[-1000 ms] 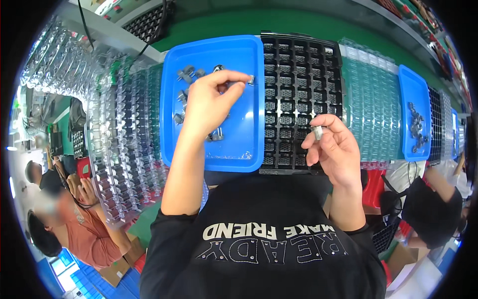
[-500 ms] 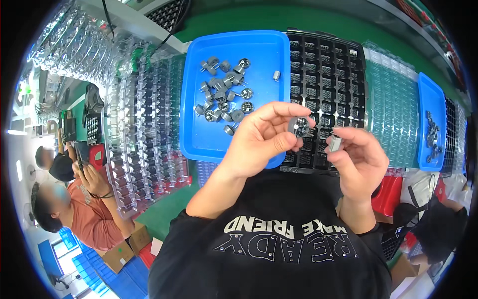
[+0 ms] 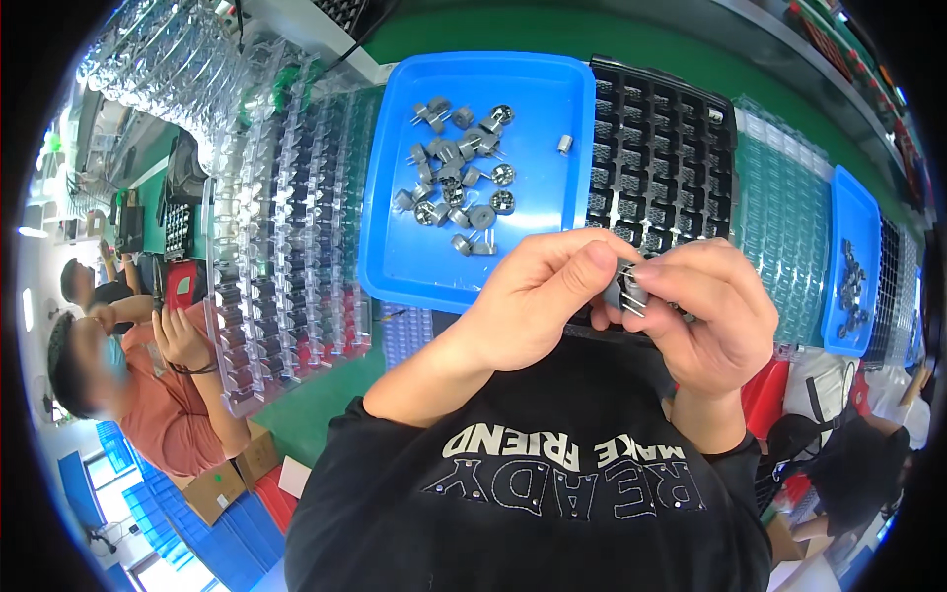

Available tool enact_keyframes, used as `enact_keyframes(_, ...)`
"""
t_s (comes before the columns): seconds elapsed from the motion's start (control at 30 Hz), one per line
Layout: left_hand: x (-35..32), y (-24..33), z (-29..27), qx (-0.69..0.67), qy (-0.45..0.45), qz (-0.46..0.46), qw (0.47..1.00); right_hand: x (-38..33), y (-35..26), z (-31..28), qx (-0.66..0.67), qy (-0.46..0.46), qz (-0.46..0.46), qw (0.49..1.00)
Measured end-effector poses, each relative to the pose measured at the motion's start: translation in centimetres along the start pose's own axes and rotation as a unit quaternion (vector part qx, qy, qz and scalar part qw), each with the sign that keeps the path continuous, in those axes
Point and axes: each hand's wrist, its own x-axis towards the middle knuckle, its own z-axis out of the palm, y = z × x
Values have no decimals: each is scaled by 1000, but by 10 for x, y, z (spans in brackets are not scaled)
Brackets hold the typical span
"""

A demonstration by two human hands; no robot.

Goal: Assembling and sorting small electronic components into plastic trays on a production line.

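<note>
My left hand is closed in a pinch around a small grey round part with thin metal pins. My right hand meets it, its thumb and forefinger pressed together at the same part. The pins stick out between the two hands, toward my body. Whatever else the right fingertips hold is hidden behind them. Just beyond the hands lies a black tray with rows of pockets. Left of that sits a blue tray with several similar grey round parts heaped in it.
A lone silver cylinder lies by the blue tray's right wall. Clear plastic trays are at the right, before a second blue tray. Clear racks of parts stand at the left. Beyond them a person in an orange shirt works.
The right hand has come left to the left hand; the two were apart before. The small silver-grey block it pinched is now hidden. The left hand has turned, bringing the pins into view.
</note>
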Motion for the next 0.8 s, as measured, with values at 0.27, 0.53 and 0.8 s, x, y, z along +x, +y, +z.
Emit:
enact_keyframes(0.27, -1, -2, -6, 27, 0, -3, 1000, -5, -1, 4, -25, -9, -2, 1000)
enact_keyframes(0.53, -6, -10, -16, 28, -25, -19, 999, -9, 5, 2, -55, -32, -13, 998)
enact_keyframes(0.8, 1, -27, -4, -24, -18, -16, 999, -23, 5, 1, -48, 33, 74, 996)
